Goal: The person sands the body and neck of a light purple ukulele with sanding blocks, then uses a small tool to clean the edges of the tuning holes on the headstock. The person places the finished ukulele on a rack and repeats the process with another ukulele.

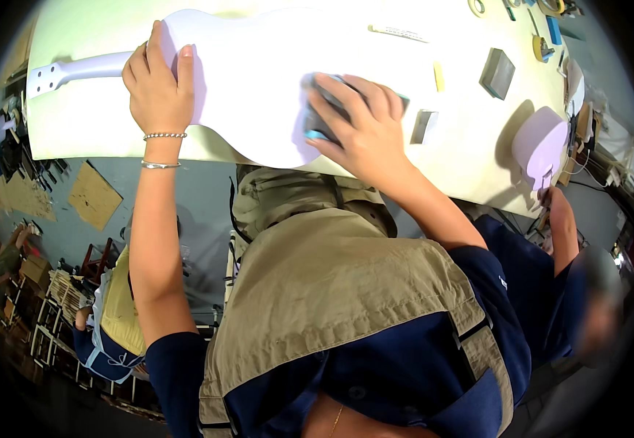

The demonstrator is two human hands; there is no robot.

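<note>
A pale lavender ukulele [251, 80] lies on the light-covered table, its neck pointing left and its headstock showing several holes. My left hand [160, 87] rests over the place where neck and body meet, fingers stretched out and thumb apart. Toward the wide end of the body, my right hand [368, 120] is wrapped over a dark sanding block [317, 119] with light-blue edges. The block is pressed on the ukulele's surface; the fingers cover much of it, and it is slightly blurred.
Right of the ukulele lie a small grey block [425, 128], a larger dark block [498, 74], a yellow strip [439, 77] and a white strip [397, 33]. Tape rolls [541, 49] sit at the far right. A co-worker's hand [548, 197] holds another lavender instrument [541, 144].
</note>
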